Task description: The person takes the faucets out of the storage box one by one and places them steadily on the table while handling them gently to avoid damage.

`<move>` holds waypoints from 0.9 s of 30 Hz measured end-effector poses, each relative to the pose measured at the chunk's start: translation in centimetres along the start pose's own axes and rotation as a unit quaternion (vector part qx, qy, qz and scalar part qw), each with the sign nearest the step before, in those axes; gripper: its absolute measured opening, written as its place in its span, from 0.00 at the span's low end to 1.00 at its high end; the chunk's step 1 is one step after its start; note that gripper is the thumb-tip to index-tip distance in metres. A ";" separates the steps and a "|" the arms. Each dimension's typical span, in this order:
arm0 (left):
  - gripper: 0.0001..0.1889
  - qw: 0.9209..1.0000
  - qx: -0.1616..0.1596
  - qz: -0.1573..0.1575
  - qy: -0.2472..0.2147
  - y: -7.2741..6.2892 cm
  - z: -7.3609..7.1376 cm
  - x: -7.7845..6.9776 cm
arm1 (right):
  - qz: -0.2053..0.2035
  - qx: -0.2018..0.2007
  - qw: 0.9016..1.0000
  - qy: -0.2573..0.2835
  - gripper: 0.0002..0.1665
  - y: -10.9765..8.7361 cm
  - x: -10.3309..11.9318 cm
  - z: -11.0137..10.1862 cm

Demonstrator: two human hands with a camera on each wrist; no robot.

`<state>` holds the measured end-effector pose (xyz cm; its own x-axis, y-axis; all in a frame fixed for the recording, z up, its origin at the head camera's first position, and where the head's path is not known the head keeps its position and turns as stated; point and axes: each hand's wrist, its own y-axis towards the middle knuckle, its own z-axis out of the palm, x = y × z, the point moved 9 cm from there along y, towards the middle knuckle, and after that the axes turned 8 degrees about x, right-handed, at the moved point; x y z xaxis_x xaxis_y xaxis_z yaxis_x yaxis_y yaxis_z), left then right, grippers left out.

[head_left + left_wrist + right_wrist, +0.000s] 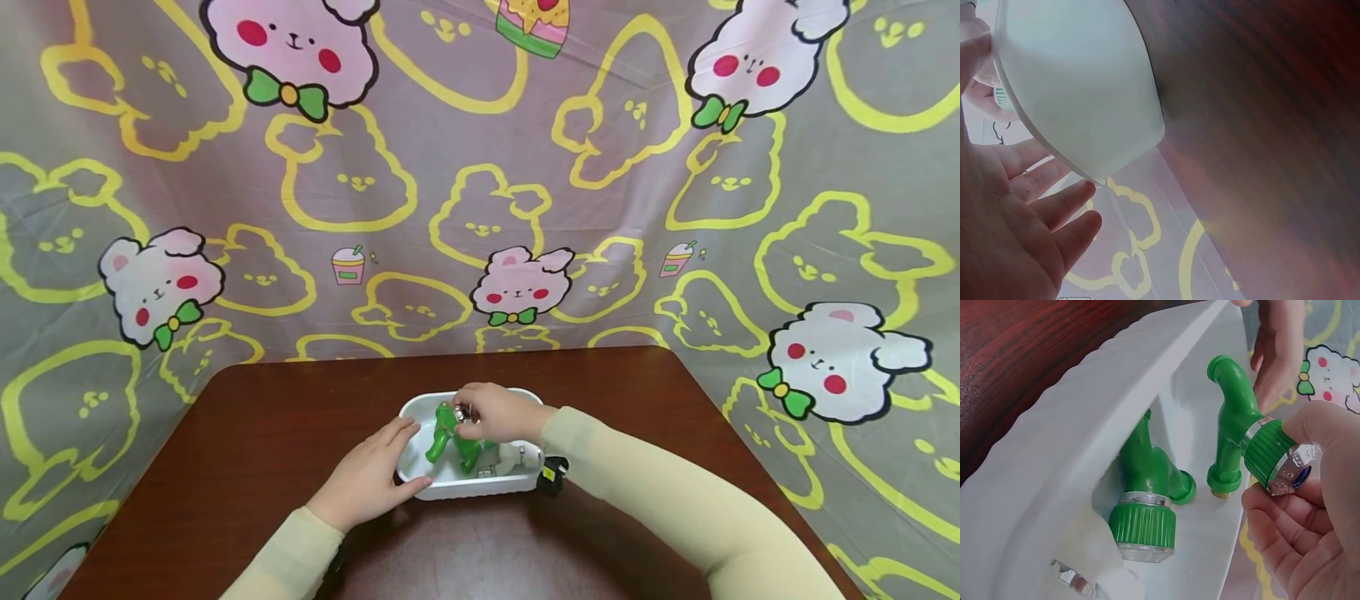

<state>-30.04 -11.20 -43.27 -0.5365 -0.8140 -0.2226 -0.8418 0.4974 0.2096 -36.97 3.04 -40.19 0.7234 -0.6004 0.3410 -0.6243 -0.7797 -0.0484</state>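
A white oblong basin (487, 492) stands on the table with two green taps inside. My right hand (501, 412) reaches over it and pinches the ribbed, silver-capped knob of one green tap (1235, 419), which leans up near the far wall. The second green tap (1141, 469) lies nearer the front wall, its knob free. Beside it is a white rounded object (517, 458) with small metal parts. My left hand (371, 475) rests at the basin's left end, fingers spread along the rim; the left wrist view shows its fingertips (1088, 187) right at the edge.
The basin sits on a dark reddish-brown table (300, 408). A cloth (480, 200) printed with rabbits hangs behind and at both sides. A small black device (553, 475) with a yellow label is under the right wrist, by the basin's right end.
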 end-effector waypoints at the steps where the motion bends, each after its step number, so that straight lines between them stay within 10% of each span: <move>1: 0.42 1.000 0.000 0.000 0.000 0.0 0.0 0.0 | -0.002 -0.004 1.000 0.001 0.18 -0.1 0.0 -0.1; 27: 0.42 1.000 0.017 -0.014 0.000 0.1 0.5 0.2 | 0.077 -0.100 0.988 0.094 0.17 -5.7 -4.2 -3.7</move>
<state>-30.29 -11.19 -43.75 -0.5121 -0.8282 -0.2276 -0.8583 0.4835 0.1716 -37.54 10.63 -37.88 0.5597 -0.6502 0.5137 -0.7817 -0.6201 0.0667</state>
